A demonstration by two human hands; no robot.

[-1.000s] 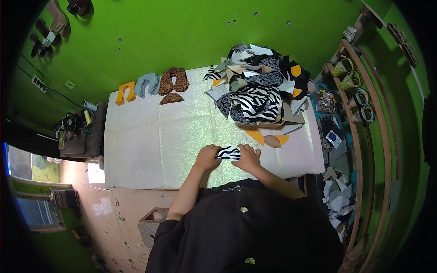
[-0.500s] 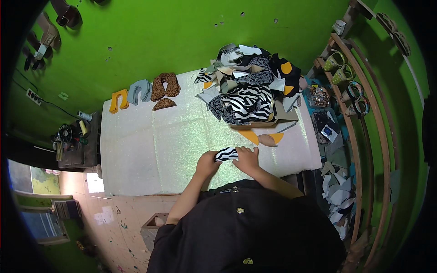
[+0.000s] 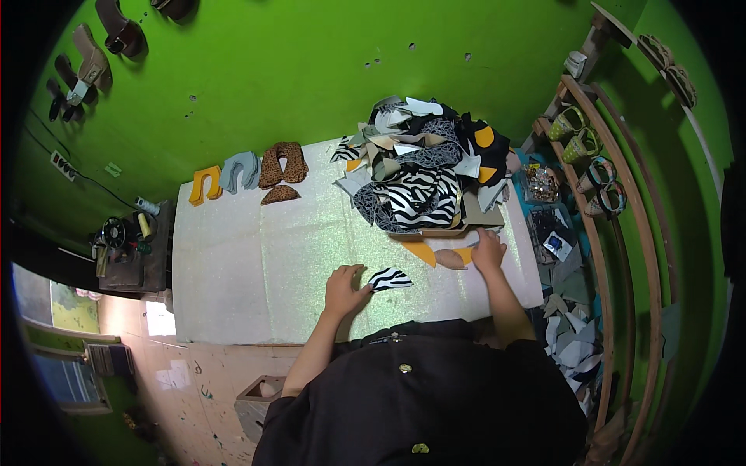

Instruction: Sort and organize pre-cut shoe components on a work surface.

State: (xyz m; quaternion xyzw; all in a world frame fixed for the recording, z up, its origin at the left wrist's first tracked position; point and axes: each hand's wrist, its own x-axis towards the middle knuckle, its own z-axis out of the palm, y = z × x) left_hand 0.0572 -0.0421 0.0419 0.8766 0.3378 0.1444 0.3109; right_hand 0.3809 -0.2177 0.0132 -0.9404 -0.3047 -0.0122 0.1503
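- The left hand point(image 3: 344, 289) rests on the white table point(image 3: 233, 272) near its front edge, about midway along; its fingers pinch the left end of a small zebra-striped piece point(image 3: 390, 278), which lies flat on the table just to the right of the hand.
- The right hand point(image 3: 488, 250) is well apart from the left, toward the table's right edge; it lies palm down, fingers together, at the foot of the heap. Whether it grips anything I cannot tell.
- Just to the left of the right hand, touching or nearly touching its fingers, lie a tan piece point(image 3: 451, 259) and an orange piece point(image 3: 423, 252), both flat on the table.
- A big heap of cut pieces point(image 3: 423, 175) fills the table's far right corner: zebra-striped, black, grey, white and orange shapes piled over one another.
- Along the far edge toward the left corner stands a row of curved shapes: a yellow piece point(image 3: 205, 185), a grey-blue piece point(image 3: 239, 171) and a leopard-spotted piece point(image 3: 281, 163), with a smaller leopard-spotted scrap point(image 3: 280, 194) just in front of the last.
- Off the table's left edge stands a dark sewing machine point(image 3: 124, 245) on a small stand.
- To the right of the table a wooden rack point(image 3: 622, 233) holds shoes, and loose scraps point(image 3: 571, 342) lie on the floor below it.
- The green wall point(image 3: 311, 70) behind the table carries shoe forms point(image 3: 93, 62) at its upper left.
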